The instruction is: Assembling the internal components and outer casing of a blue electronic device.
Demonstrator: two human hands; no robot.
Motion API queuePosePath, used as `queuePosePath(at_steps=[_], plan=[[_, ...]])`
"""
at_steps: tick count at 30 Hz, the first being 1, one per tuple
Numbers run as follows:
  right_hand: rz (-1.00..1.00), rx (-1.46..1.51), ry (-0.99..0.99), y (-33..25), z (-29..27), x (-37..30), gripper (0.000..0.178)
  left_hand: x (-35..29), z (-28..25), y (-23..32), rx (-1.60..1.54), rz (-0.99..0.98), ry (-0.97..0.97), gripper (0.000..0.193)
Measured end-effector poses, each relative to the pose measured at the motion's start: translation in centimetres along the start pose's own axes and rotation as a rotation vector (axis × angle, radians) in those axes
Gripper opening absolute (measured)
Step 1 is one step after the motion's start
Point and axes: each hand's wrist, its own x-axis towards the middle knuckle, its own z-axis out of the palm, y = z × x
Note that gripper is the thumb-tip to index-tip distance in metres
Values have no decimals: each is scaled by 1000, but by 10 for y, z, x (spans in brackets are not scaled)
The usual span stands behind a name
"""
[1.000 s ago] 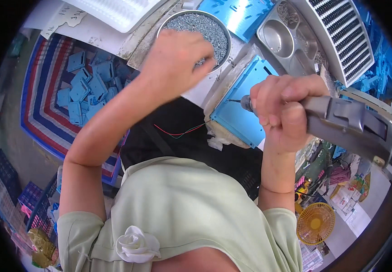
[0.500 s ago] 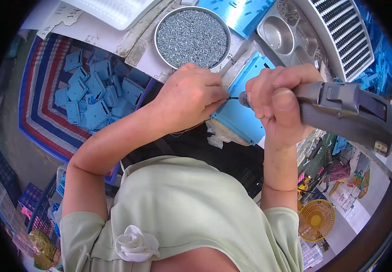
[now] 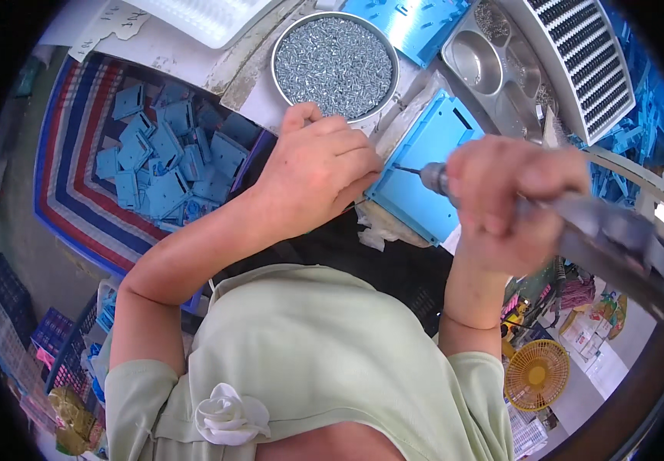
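Observation:
My right hand [image 3: 509,196] is wrapped round a dark power screwdriver [image 3: 616,230], slightly blurred. Its thin bit points left, over a flat blue plastic panel [image 3: 428,154]. The panel lies tilted on a pale wrapped pad [image 3: 378,223] at the bench's near edge. By the panel's left edge is my left hand [image 3: 320,165], fingers curled in and pressed together; what they hold, if anything, is hidden. Just beyond it stands a round metal tin [image 3: 274,77] full of small silvery screws [image 3: 336,65].
A metal compartment tray [image 3: 493,84] and a white rack of black pieces [image 3: 582,61] stand at the far right. Blue parts [image 3: 167,154] fill a striped-lined bin [image 3: 71,200] on the left. A yellow basket [image 3: 536,375] sits low at right. A white ribbed tray [image 3: 209,19] lies at the back.
The screwdriver has drawn back to the right, its bit moving away from my left fingers and the panel's left edge. My left hand has shifted slightly, its index finger now raised toward the tin.

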Motion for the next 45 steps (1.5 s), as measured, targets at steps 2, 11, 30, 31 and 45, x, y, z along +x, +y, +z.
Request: queuePosePath(at_steps=[2, 11, 30, 31, 45], plan=[[-18, 54, -44, -11, -1, 6, 25, 1, 2, 3, -42, -15, 7, 19], [42, 135, 48, -12, 7, -13, 37, -5, 8, 7, -53, 12, 19, 26], [97, -239, -37, -12, 9, -43, 27, 34, 10, -5, -58, 74, -21, 40], [16, -163, 1, -18, -5, -46, 25, 38, 15, 0, -65, 120, -54, 37], [-433, 45, 447, -10, -103, -72, 19, 64, 55, 27, 85, 277, -330, 28]])
